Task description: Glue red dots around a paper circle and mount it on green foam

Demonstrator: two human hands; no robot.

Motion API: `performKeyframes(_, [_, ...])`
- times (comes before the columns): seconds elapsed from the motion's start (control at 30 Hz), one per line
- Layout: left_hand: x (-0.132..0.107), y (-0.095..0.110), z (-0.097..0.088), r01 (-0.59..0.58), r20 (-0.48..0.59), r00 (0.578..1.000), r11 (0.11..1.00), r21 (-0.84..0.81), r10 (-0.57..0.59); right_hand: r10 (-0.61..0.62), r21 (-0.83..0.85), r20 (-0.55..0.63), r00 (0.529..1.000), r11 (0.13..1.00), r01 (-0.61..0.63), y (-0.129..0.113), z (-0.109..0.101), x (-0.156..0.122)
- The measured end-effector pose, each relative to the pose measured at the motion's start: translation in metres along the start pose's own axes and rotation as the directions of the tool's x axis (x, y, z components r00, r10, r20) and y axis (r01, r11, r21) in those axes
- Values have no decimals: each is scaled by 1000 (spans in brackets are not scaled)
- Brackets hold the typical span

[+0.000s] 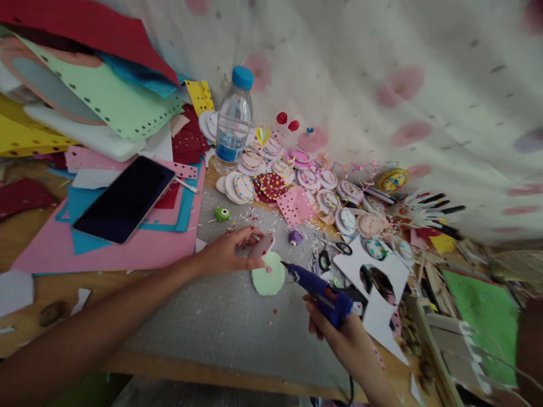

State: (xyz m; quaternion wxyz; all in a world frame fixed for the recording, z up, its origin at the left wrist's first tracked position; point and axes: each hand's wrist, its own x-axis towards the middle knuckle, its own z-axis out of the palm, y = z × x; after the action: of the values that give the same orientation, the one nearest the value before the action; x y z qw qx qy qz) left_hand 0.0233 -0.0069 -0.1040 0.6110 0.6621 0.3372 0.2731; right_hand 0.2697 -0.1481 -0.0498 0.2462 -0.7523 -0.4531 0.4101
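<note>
My right hand (335,333) is wrapped round the handle of a blue hot glue gun (320,291), its dark nozzle pointing left. Close to that nozzle lies a pale green foam disc (268,277) with a small pink dot on it, flat on the grey cutting mat (220,316). My left hand (232,250) pinches a pinkish disc (260,246) with small red bits along its edge. It is held tilted at the green disc's upper left edge; whether the two touch I cannot tell. Fingers hide part of the pinkish disc.
A water bottle (233,124) stands behind several decorated paper discs (309,178). Coloured sheets and a phone (127,198) lie left. Green (222,213) and purple (296,237) punches sit on the mat. Scissors (335,246) and white scraps (384,325) are right.
</note>
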Motion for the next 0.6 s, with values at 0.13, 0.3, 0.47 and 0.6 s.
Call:
performKeyframes(0.13, [-1, -3, -2, 13, 2, 1000, 999, 30, -13, -158, -95, -96, 983, 984, 149, 8, 0, -4])
performKeyframes(0.3, [-1, -9, -6, -48, 5, 999, 992, 113, 47, -409, -211, -73, 909, 898, 387, 24, -17, -11])
performKeyframes(0.47, [0, -1, -6, -91, -43, 993, 951, 296, 109, -612, -485, -249, 751, 750, 450, 50, -43, -1])
performKeyframes(0.6, [-2, 12, -4, -46, -79, 993, 917, 396, 84, -626, -766, -408, 664, 630, 124, 76, -58, 11])
